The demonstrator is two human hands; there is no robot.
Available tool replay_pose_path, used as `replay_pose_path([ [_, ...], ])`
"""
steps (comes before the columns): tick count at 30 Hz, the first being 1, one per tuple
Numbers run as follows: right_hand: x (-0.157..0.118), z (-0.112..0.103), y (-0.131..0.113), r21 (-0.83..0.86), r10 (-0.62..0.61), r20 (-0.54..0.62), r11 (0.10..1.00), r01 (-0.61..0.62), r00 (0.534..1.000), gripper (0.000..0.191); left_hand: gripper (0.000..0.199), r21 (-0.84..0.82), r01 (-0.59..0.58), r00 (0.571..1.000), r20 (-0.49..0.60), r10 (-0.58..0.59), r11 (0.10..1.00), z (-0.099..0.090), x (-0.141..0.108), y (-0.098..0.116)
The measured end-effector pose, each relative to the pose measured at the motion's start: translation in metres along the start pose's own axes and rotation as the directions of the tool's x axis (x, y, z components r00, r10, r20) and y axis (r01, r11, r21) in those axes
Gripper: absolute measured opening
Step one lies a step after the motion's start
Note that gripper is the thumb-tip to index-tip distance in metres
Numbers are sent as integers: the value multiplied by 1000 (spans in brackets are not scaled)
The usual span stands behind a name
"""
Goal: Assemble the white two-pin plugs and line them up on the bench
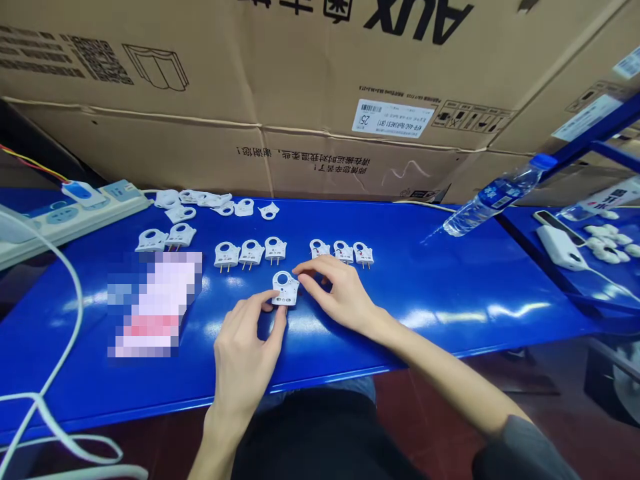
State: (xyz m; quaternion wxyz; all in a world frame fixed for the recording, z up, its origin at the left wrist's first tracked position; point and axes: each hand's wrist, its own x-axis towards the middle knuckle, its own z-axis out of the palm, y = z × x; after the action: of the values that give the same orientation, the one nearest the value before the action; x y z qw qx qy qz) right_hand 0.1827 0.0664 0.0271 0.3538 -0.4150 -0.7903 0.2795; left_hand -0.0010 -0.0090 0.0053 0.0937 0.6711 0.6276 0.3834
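Note:
A white plastic plug piece (285,289) with a round hole is held above the blue table. My left hand (247,340) pinches its lower left side between thumb and fingers. My right hand (337,290) is at its upper right edge, thumb and forefinger close together; whether they grip anything too small to see is unclear. Behind the hands, three similar pieces with metal pins (251,253) stand in a row, and three more (343,252) are to the right, partly behind my right hand. Two others (181,235) sit further left.
A blurred pink-white item (167,293) lies at left on the blue table (450,280). Loose white parts (244,207) are along the back. A power strip (75,217) with cables is far left, a water bottle (493,197) leans at right, and cardboard (300,80) rises behind.

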Motion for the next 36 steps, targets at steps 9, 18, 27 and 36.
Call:
replay_pose_path([
  [9,3,-2,-4,100,80,35,992,-83,996,16,17,15,-80,997,5,80,997,0,0,2],
  [18,2,-1,-3,159,76,37,984,-81,996,14,19,20,-134,991,15,134,991,-1,0,0],
  [27,2,0,-3,251,77,59,964,-89,995,12,22,12,-178,984,12,178,984,-1,1,-2],
  [36,1,1,-3,267,100,112,955,-127,989,10,20,21,-175,984,-19,175,984,0,1,0],
])
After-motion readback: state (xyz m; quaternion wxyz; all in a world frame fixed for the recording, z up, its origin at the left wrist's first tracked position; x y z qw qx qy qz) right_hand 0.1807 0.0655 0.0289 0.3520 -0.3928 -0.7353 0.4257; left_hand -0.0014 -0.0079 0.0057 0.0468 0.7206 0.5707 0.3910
